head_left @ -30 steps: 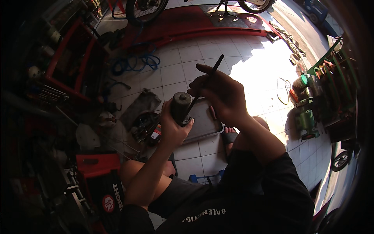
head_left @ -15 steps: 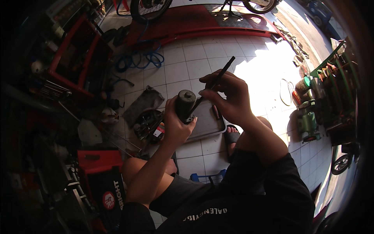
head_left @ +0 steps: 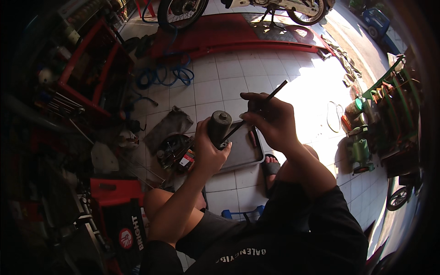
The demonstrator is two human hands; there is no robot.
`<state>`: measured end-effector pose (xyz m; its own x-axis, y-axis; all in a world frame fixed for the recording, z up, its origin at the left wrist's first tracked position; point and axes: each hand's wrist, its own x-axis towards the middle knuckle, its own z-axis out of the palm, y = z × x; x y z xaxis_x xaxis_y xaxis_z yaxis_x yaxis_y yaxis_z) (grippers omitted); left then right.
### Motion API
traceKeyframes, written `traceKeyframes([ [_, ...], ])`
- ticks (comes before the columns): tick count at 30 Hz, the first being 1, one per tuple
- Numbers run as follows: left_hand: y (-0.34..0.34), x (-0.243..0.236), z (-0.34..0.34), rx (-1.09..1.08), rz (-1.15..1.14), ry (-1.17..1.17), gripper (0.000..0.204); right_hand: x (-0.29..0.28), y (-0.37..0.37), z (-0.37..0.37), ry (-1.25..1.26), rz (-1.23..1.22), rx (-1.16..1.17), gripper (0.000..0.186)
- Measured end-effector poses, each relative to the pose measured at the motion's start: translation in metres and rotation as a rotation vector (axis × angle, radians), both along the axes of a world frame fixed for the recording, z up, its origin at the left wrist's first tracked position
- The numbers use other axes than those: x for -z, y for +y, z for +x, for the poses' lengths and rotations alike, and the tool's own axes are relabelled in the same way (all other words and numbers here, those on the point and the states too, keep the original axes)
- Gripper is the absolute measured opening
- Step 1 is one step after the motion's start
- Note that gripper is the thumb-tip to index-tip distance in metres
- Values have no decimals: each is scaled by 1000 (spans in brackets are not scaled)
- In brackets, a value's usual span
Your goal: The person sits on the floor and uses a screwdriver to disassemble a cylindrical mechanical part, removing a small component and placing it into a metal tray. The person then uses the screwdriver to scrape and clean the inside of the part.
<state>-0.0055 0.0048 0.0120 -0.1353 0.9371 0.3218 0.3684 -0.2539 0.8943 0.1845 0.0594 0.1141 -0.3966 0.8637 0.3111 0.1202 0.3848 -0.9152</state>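
Observation:
My left hand (head_left: pixel 210 150) is wrapped round a grey metal cylinder (head_left: pixel 219 124), held with its small top knob up. My right hand (head_left: pixel 275 123) grips a thin dark rod (head_left: pixel 278 88) between thumb and fingers, forefinger stretched out; the rod slants down to the cylinder's lower right side, where its tip is hard to make out. Beneath both hands a grey tray (head_left: pixel 240 158) lies on the tiles with a red-handled tool (head_left: pixel 252 139) in it. Left of the tray are jumbled dark tools (head_left: pixel 167 153), a red-and-white packet (head_left: pixel 187 160) and a grey sheet-like piece (head_left: pixel 169 128).
A motorbike (head_left: pixel 183 11) stands on a red platform (head_left: pixel 201 39) ahead, with a blue hose (head_left: pixel 162 77) coiled before it. A red tool cabinet (head_left: pixel 94 64) is at left; a green rack (head_left: pixel 385 110) and green machine (head_left: pixel 361 153) are at right. A red case (head_left: pixel 110 185) lies low left.
Both hands appear a little lower and farther right, as the whole view has shifted. The rod now leans more to the right, with my right hand farther from the cylinder's top.

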Motion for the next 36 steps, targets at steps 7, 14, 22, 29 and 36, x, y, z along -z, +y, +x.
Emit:
traceKeyframes([
  [7, 2, 1, -2, -15, 37, -4, 72, 8, 3, -11, 231, -55, 10, 40],
  [14, 5, -6, 2, -33, 62, 72, 72, 15, 4, -5, 172, 0, 21, 35],
  [22, 7, 2, 2, -58, 52, 101, 75, 17, 4, -6, -47, 173, -1, 39],
  [29, 0, 9, 1, -82, 95, 80, 75, 2, -2, -20, 24, 164, -36, 18],
  [36, 5, 5, 8, -89, 107, 64, 75, 9, -1, -15, 41, 41, 79, 15],
])
